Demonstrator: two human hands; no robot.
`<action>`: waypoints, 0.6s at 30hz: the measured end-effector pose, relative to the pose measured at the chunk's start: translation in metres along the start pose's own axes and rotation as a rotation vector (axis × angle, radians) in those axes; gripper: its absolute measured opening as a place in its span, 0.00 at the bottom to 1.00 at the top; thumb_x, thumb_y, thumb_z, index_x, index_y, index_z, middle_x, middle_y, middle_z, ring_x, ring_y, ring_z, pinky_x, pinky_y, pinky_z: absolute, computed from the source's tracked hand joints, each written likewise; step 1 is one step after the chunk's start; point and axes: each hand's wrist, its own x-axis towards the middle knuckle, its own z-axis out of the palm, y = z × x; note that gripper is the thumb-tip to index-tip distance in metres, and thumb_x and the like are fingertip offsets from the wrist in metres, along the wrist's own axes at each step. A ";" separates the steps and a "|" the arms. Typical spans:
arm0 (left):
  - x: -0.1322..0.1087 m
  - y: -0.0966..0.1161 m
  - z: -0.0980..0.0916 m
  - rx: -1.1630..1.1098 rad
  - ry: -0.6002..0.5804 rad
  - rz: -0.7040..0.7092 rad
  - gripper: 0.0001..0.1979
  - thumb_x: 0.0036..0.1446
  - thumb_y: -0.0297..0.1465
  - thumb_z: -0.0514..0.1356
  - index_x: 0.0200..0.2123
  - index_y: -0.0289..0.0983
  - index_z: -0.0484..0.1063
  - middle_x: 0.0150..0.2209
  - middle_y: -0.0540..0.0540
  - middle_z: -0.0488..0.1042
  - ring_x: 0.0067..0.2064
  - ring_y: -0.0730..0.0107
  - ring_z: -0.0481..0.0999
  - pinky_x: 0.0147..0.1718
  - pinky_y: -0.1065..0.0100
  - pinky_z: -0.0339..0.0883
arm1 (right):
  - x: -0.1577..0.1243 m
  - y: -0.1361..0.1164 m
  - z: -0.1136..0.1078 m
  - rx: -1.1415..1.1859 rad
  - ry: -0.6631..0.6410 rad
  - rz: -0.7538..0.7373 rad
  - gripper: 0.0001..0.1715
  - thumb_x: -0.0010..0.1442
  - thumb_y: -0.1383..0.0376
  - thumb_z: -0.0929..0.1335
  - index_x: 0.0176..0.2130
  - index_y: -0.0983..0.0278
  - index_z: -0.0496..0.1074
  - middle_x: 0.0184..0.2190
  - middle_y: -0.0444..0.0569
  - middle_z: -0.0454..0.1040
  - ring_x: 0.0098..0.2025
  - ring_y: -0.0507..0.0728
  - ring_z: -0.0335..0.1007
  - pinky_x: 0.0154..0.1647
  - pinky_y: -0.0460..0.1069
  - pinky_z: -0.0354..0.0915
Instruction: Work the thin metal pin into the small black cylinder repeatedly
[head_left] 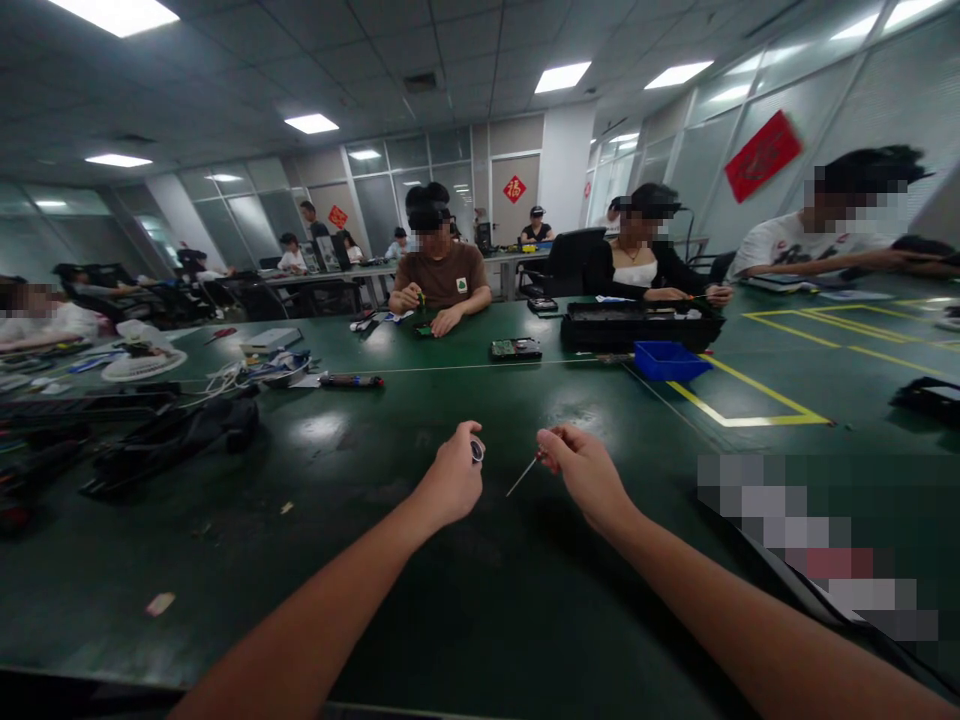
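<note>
My left hand (456,476) is raised over the green table, its fingers curled around a small round dark part with a silvery rim (477,453). What kind of part it is, I cannot make out. A short way to the right, my right hand (581,468) grips a screwdriver (523,477) with a thin metal shaft. The shaft slants down and left, its tip apart from the round part. Fingers cover most of the screwdriver's handle, and a bit of red shows there.
On the table (360,620) lie a hard drive (515,348), a blue bin (671,361), a long black housing (641,327) and a dark cylindrical tool (352,381). Black parts (176,440) and cables fill the left. Across the table, a person in brown (442,275) handles a green board.
</note>
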 end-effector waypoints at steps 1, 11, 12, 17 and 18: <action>0.000 -0.006 0.005 0.020 0.006 0.032 0.25 0.56 0.23 0.56 0.57 0.38 0.63 0.50 0.38 0.72 0.50 0.58 0.72 0.51 0.58 0.64 | 0.000 0.000 0.000 0.021 0.011 -0.002 0.16 0.58 0.52 0.68 0.28 0.61 0.73 0.22 0.44 0.71 0.27 0.54 0.66 0.32 0.51 0.61; 0.001 -0.026 0.002 0.082 -0.035 0.167 0.21 0.58 0.27 0.61 0.55 0.41 0.70 0.53 0.43 0.73 0.55 0.55 0.70 0.61 0.48 0.53 | -0.002 -0.001 0.000 0.089 -0.072 -0.100 0.17 0.60 0.53 0.69 0.40 0.63 0.77 0.35 0.51 0.80 0.37 0.58 0.75 0.43 0.56 0.69; 0.001 -0.026 0.002 0.082 -0.031 0.161 0.20 0.58 0.28 0.62 0.54 0.41 0.71 0.52 0.44 0.74 0.54 0.55 0.70 0.62 0.47 0.52 | -0.003 -0.001 0.000 0.070 -0.078 -0.102 0.17 0.60 0.53 0.68 0.40 0.63 0.77 0.35 0.51 0.80 0.37 0.58 0.75 0.43 0.56 0.69; 0.002 -0.024 0.001 0.070 -0.029 0.185 0.16 0.59 0.30 0.62 0.51 0.42 0.72 0.51 0.45 0.75 0.54 0.56 0.71 0.61 0.48 0.53 | -0.005 -0.004 0.000 0.001 -0.074 -0.105 0.16 0.61 0.53 0.68 0.40 0.62 0.76 0.35 0.50 0.80 0.37 0.58 0.76 0.43 0.56 0.68; 0.002 -0.024 0.001 0.072 -0.030 0.183 0.16 0.59 0.30 0.62 0.51 0.43 0.72 0.51 0.45 0.75 0.54 0.56 0.71 0.61 0.48 0.52 | -0.006 -0.005 0.001 0.001 -0.072 -0.105 0.16 0.61 0.54 0.68 0.40 0.62 0.76 0.35 0.51 0.80 0.37 0.58 0.76 0.43 0.56 0.68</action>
